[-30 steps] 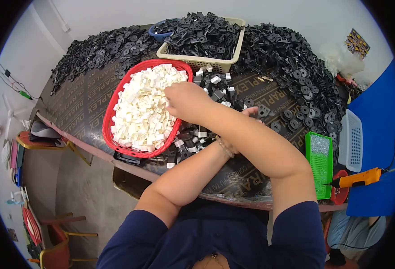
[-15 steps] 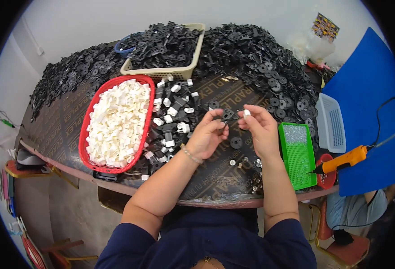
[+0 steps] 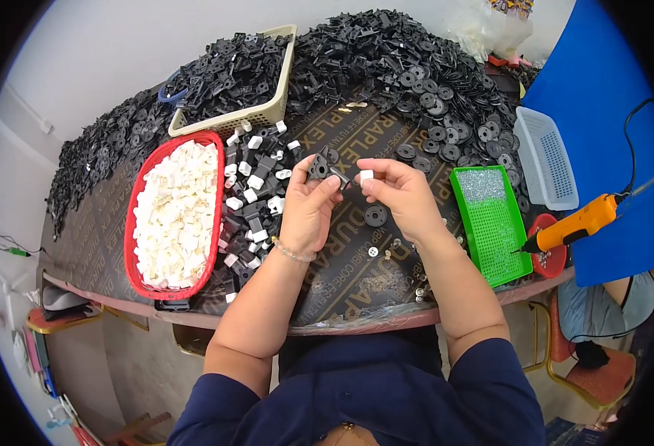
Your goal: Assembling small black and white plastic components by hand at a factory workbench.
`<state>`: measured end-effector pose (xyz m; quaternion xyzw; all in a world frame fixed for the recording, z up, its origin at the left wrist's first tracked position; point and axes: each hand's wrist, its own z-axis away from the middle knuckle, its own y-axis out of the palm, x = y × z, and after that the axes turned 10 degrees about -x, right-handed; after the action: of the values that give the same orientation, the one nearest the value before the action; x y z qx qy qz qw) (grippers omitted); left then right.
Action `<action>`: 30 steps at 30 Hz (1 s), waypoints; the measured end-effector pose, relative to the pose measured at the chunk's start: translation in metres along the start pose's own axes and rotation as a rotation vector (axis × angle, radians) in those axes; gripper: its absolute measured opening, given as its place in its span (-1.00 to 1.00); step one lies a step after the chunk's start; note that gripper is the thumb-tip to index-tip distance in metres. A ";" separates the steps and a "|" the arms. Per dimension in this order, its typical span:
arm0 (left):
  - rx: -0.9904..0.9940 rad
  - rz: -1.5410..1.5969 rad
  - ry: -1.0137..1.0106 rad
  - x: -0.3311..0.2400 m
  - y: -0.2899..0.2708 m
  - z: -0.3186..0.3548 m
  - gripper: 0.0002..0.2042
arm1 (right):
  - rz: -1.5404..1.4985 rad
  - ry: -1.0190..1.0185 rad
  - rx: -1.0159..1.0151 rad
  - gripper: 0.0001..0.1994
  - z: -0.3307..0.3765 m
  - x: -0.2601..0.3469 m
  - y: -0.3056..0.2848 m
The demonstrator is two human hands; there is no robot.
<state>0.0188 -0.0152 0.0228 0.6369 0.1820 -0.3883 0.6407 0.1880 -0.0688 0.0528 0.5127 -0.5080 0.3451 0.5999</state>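
Above the middle of the table, my left hand (image 3: 308,212) grips a black plastic part (image 3: 321,165) with a round flange and a stem that points toward my other hand. A small white plastic cap (image 3: 366,175) is pinched between the thumb and fingers of my right hand (image 3: 401,197). The cap and the stem's end are close together; whether they touch I cannot tell. On the table below lies a black round disc (image 3: 375,215). Beside my left hand is a heap of black parts with white caps on them (image 3: 255,182).
A red basket (image 3: 129,245) full of white caps stands at left. Behind it is a beige basket (image 3: 267,111) of black parts, between large black heaps (image 3: 386,59). On the right are a green tray (image 3: 490,223) of small clear pieces, an orange electric screwdriver (image 3: 580,223) and a whitish bin (image 3: 550,163).
The black part has turned in my left hand, so its stem now points at the white cap. My right hand has moved the cap closer to it. The whole view has shifted.
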 end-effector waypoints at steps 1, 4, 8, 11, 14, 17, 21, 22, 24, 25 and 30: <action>0.008 -0.030 0.051 0.002 -0.002 -0.001 -0.54 | -0.004 0.001 -0.001 -0.71 0.000 -0.004 0.001; 0.016 -0.082 0.126 0.005 -0.006 -0.002 -0.53 | -0.106 0.079 0.022 -0.76 0.001 -0.016 0.007; -0.007 -0.082 0.188 0.004 0.004 0.004 -0.52 | -0.149 0.132 -0.009 -0.82 0.003 -0.017 0.013; -0.023 -0.087 0.316 0.016 -0.002 0.005 -0.51 | -0.102 0.106 -0.024 -0.81 0.004 -0.021 0.016; -0.003 -0.142 0.328 0.013 0.003 0.009 -0.51 | -0.060 0.092 0.015 -0.70 0.003 -0.020 0.008; 0.102 -0.045 -0.019 -0.002 -0.003 0.006 -0.42 | 0.011 -0.094 0.051 -0.46 0.001 -0.016 0.013; 0.335 0.108 -0.310 -0.007 0.001 0.012 -0.24 | 0.149 -0.208 0.152 -0.11 -0.002 -0.009 0.000; 0.335 0.109 -0.315 -0.006 0.006 0.013 -0.24 | 0.124 -0.183 0.220 -0.13 -0.003 -0.010 -0.002; 0.205 0.147 -0.308 -0.005 0.016 0.018 -0.36 | 0.170 -0.178 0.198 -0.20 -0.003 -0.010 -0.002; 0.235 0.146 -0.346 -0.006 0.011 0.015 -0.41 | 0.218 -0.191 0.163 -0.23 -0.001 -0.009 -0.001; 0.227 0.134 -0.360 -0.002 0.009 0.013 -0.46 | 0.407 -0.246 0.149 -0.26 -0.001 -0.001 -0.001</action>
<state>0.0206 -0.0286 0.0314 0.6359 -0.0229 -0.4705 0.6114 0.1886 -0.0677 0.0516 0.4805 -0.6433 0.4304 0.4123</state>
